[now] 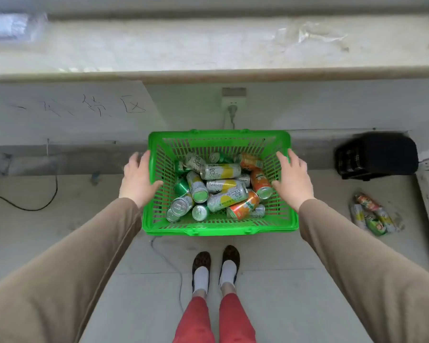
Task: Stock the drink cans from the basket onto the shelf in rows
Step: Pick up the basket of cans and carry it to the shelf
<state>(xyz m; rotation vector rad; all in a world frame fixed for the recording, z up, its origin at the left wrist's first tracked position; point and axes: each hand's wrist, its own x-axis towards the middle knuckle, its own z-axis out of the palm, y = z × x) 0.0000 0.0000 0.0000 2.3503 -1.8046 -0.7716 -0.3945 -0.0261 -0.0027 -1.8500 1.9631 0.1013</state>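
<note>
A green plastic basket (pixel 218 230) is held above the floor, in front of my feet. Several drink cans lie jumbled inside it: white-and-yellow cans (pixel 227 195), orange cans (pixel 260 181) and green cans (pixel 181 188). My left hand (pixel 139 179) grips the basket's left rim, thumb inside and fingers outside. My right hand (pixel 292 178) grips the right rim the same way. A pale stone ledge (pixel 208 53) runs across the top of the view, beyond the basket.
A wall socket with a plug (pixel 232 108) sits on the wall behind the basket. A black box (pixel 377 155) stands on the floor at right, with a pile of flattened cans (pixel 372 214) near it. Cables (pixel 169 263) trail across the tiled floor.
</note>
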